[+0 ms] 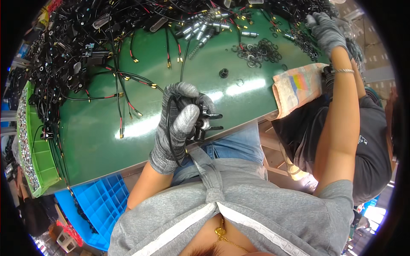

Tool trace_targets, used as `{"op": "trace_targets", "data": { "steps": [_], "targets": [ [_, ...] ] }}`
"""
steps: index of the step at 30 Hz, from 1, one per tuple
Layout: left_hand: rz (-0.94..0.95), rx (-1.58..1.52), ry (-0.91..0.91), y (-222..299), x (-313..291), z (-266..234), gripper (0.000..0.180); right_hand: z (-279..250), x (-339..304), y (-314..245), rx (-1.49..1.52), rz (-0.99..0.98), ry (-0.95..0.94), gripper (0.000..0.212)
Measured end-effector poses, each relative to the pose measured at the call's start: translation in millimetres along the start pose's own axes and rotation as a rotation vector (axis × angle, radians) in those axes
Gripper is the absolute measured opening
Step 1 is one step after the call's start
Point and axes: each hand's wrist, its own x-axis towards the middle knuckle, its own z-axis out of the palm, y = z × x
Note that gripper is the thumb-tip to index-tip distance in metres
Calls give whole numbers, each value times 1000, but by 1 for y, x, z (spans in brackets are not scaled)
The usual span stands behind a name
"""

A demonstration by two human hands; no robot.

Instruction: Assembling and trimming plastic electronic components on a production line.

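My left hand (181,121), in a grey knitted glove, is closed around a black part (208,116) near the table's front edge. Two dark prongs stick out of the part to the right, and a thin black cable loops past my thumb; the rest is hidden in the palm. My right hand (326,32), gloved alike, is stretched to the far right. Its fingers are apart over a pile of small dark parts (305,42), and I see nothing held in them. A small black ring-shaped piece (224,73) sits alone on the green table (149,77).
Black cabled parts (60,51) heap along the back and left. Silver cylinders (200,32) and black clips (260,52) lie mid-table. A cloth (297,87) hangs over the right edge near a seated person (363,149). A green tray (40,158) and blue crate (98,205) stand left.
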Motion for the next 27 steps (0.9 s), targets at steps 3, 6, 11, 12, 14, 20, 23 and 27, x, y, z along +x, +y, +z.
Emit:
{"op": "trace_targets", "data": {
  "steps": [3, 6, 11, 12, 14, 20, 23, 27],
  "targets": [
    [24, -6, 8, -2, -2, 0, 34, 20, 14, -21, -65, -42, -313, 38],
    [25, 37, 6, -2, -1, -4, 38, 17, 16, -31, -71, -86, -433, 38],
    [26, 27, -38, -1, 0, -3, 38, 18, 27, -50, 15, -24, -301, 48],
    [32, 24, -35, -3, 1, -2, 38, 21, 32, -55, 328, 125, -437, 44],
    [47, 33, -4, -2, -2, -4, 38, -36, 5, -115, 608, -178, -292, 33],
    [60, 17, -31, 1, -1, -7, 38, -93, -29, -198, 487, -596, -213, 25],
    [37, -36, -25, -1, 0, -8, 39, -82, -30, -211, 326, -770, -194, 24],
    [69, -57, -16, -1, -1, -5, 38, -50, -34, -219, 263, -717, -67, 28]
  ]
}}
